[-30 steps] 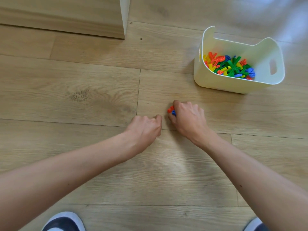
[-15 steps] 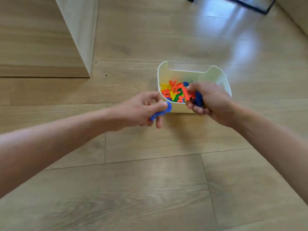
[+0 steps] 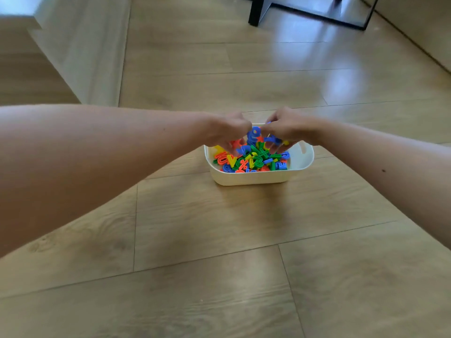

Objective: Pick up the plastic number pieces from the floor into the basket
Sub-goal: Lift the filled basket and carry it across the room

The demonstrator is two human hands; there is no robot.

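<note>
A white basket (image 3: 253, 178) stands on the wooden floor, holding several plastic number pieces (image 3: 249, 161) in orange, green, blue and yellow. Both my hands hover close together over its far side. My left hand (image 3: 229, 132) has its fingers pointing down and spread over the pile. A blue number piece (image 3: 253, 134) is in the air just off its thumb, between the two hands. My right hand (image 3: 286, 128) points its fingers down with a blue piece (image 3: 271, 140) still among them. No loose pieces show on the floor around the basket.
A pale cabinet side panel (image 3: 92, 50) rises at the left. A black metal furniture frame (image 3: 256, 13) stands at the far top. A wall base (image 3: 415, 32) runs along the right. Bare wood floor (image 3: 219, 240) lies in front of the basket.
Both hands rose from the floor with pieces and moved over the basket. My left hand let its blue piece go. The view shifted, so the basket now sits centred.
</note>
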